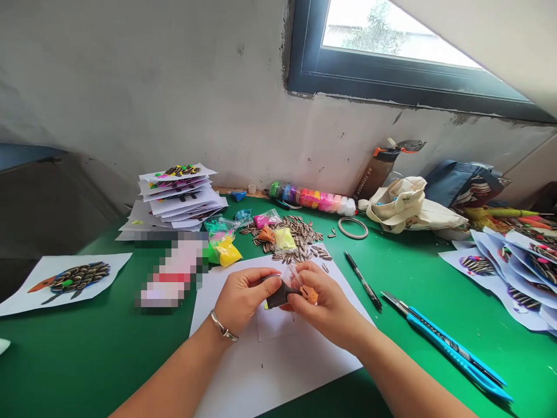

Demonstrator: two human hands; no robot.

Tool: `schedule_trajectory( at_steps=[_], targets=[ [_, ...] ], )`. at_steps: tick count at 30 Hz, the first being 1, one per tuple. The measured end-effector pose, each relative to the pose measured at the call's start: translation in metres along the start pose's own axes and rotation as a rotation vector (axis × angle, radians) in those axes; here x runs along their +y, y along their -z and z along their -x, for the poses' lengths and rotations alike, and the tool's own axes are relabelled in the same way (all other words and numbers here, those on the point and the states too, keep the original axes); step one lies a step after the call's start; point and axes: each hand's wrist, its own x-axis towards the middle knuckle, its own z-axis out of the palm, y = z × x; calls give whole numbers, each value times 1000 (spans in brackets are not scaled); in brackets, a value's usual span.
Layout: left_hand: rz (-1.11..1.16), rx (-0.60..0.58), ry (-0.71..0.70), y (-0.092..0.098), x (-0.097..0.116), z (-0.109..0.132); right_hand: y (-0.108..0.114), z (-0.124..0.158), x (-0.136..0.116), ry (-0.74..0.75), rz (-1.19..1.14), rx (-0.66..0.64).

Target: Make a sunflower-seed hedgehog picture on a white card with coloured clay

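Note:
My left hand point(243, 296) is closed on a small plastic packet of black modelling clay point(277, 295), thumb on top. My right hand point(324, 299) pinches the packet's other end, where clear plastic point(292, 276) sticks up between the fingers. An orange piece point(310, 294) shows by the right fingers; whether it is held I cannot tell. Both hands are above a white sheet of paper point(243, 377) with a smaller paper point(274, 328) on it. Just beyond lie striped sunflower seeds point(300, 229) and bags of yellow clay point(228, 252), pale yellow clay point(285, 239) and pink clay point(266, 219).
A blue utility knife point(452, 348) with its blade out and a pen point(363, 281) lie to the right. Tape point(353, 228), a cloth bag point(400, 203) and a bottle point(376, 171) stand behind. Stacked seed pictures point(178, 200) and a bird picture point(73, 281) are at left.

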Motion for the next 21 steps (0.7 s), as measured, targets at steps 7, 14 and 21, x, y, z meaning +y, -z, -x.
schedule_trajectory(
  at_steps=[7,14,21],
  targets=[
    [-88,-17,-55,1,1,-2,0,-2,1,-67,-126,16],
    [-113,-43,-60,0,1,-2,6,-1,1,-51,-54,-16],
    [-102,-28,-30,0,1,-2,7,0,6,-10,153,39]
  ],
)
